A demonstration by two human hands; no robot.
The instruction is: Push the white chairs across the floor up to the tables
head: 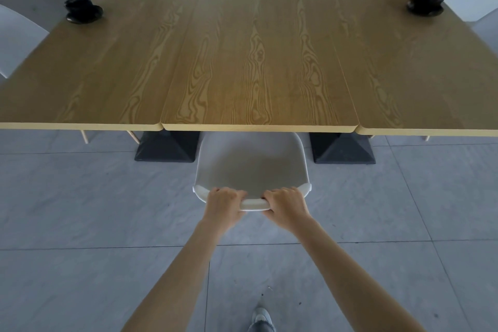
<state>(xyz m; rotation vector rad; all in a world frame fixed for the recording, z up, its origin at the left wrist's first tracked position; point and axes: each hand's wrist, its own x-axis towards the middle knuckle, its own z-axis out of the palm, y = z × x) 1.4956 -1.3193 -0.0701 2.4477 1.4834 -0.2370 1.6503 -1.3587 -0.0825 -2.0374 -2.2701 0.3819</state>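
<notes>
From the head camera, you look down at your two arms reaching straight out in front of you. Your left hand (224, 203) and your right hand (286, 206) both hold the top edge of the back of the white chair (252, 167). The fingers of each hand are curled over that edge and the thumbs are tucked under it, so both hands have a firm grip. The two hands sit close together near the middle of the chair back, with a small bit of white rim showing between them. Neither hand is nearer than the other; they are side by side. The chair is right in front of your hands, and its seat points away from you, toward the table (258, 62). The front of the seat is already tucked under the near edge of the middle table top. The chair sits between the two dark table feet (165, 149), so it looks lined up with the gap. The way to push, I think, is straight ahead, away from your body. There seems to be only a little way left to go. Two black cups (83, 9) sit far off on the table corners, well apart from the chair. Your shoe (262, 317) shows on the grey floor (80, 197) below.
</notes>
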